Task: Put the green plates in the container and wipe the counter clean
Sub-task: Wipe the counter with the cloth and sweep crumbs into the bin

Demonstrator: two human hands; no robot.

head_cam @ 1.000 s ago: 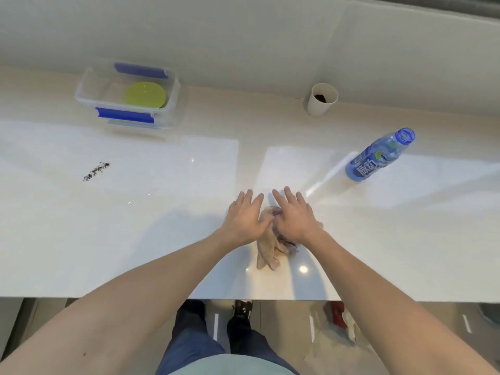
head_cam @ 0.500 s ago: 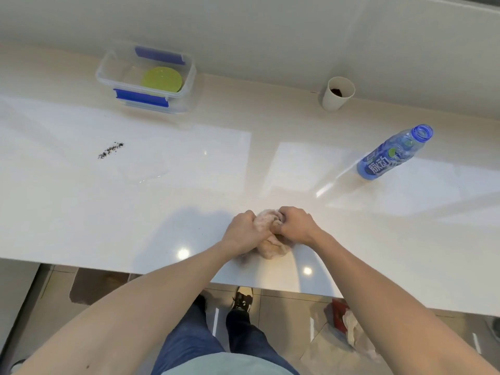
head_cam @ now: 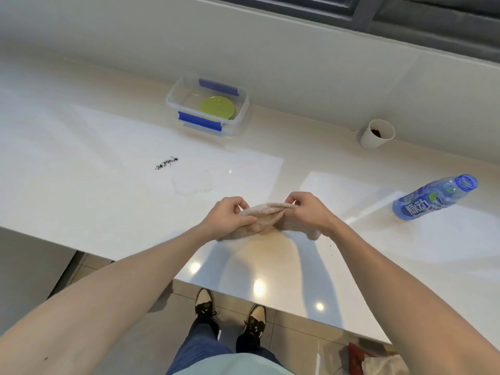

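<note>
Right now both hands hold a beige cloth [head_cam: 263,219] just above the white worktop [head_cam: 94,190], near its front edge. The left hand [head_cam: 230,217] is closed on the cloth's left end, fingers curled over its top fold, and the right hand [head_cam: 305,212] pinches the right end between thumb and fingertips, so the cloth is stretched between the two grips with its lower part bunched beneath. Dark specks show on the cloth. The green plates [head_cam: 217,107] lie inside the clear container [head_cam: 173,97], which has blue clips on its near and far sides and stands far back on the worktop, close to the wall; how many plates are stacked there I cannot tell. Between the container and the hands, a small line of dark crumbs [head_cam: 166,163] lies on the worktop, and just beside it, nearer the hands, is a clear wet patch [head_cam: 193,182]. To the right, a paper cup [head_cam: 376,134] with something dark inside stands by the wall, and a blue drinks bottle [head_cam: 434,197] with its neck uncapped stands well right of the hands. A few tiny dark specks lie on the worktop below the right wrist.
</note>
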